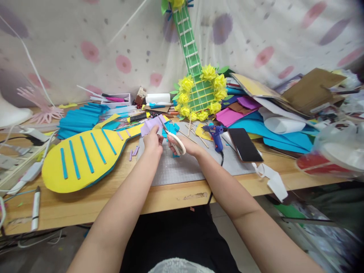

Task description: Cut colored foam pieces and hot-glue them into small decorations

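Note:
My left hand [153, 141] is closed on a piece of light purple paper [148, 125], pinching it near its lower edge. In my right hand [182, 143] is a pair of scissors [179, 144] with white handles; the blades point up and left, right at the paper's right edge. Whether the blades have paper between them I cannot tell. Below and left of my left hand lie several small purple strips [133, 153]. To the left rests a yellow paper instrument [79, 159] shaped like a lute, with blue strips across its body and its neck running behind the purple paper.
A grey cutting mat [182, 170] lies under my hands, with blue scraps [170, 129] on it. On the right are a blue glue gun [216, 137] and a black phone [245, 145]. A green paper guitar with yellow flowers [196, 94] leans at the back. Coloured sheets [284, 132] pile up beyond.

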Demonstrator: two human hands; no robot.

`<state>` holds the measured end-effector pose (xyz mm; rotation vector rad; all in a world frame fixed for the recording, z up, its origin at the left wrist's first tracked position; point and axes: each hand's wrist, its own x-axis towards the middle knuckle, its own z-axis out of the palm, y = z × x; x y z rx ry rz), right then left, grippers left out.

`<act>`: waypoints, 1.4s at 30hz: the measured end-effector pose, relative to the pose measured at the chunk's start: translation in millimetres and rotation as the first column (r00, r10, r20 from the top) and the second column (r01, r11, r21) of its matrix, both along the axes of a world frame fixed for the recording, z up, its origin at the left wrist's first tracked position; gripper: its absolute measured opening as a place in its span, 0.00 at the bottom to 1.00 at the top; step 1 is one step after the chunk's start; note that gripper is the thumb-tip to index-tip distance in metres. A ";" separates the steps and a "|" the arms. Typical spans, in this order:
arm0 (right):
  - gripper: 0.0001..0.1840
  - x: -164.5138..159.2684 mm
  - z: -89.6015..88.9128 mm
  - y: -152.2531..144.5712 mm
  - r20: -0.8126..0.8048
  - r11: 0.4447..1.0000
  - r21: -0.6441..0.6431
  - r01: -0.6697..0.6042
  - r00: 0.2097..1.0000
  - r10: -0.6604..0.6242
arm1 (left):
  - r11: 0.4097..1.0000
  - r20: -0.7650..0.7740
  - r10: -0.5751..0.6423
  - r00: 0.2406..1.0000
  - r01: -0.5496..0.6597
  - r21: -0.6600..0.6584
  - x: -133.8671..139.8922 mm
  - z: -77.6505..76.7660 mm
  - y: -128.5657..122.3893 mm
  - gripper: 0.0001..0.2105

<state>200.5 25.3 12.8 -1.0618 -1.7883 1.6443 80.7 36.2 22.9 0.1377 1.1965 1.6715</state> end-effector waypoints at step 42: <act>0.18 4.0 -13.2 10.4 0.644 0.760 0.646 -0.072 0.585 -0.493 | 0.956 -0.242 -0.273 0.931 0.290 0.040 -42.9 -18.2 -6.0 0.09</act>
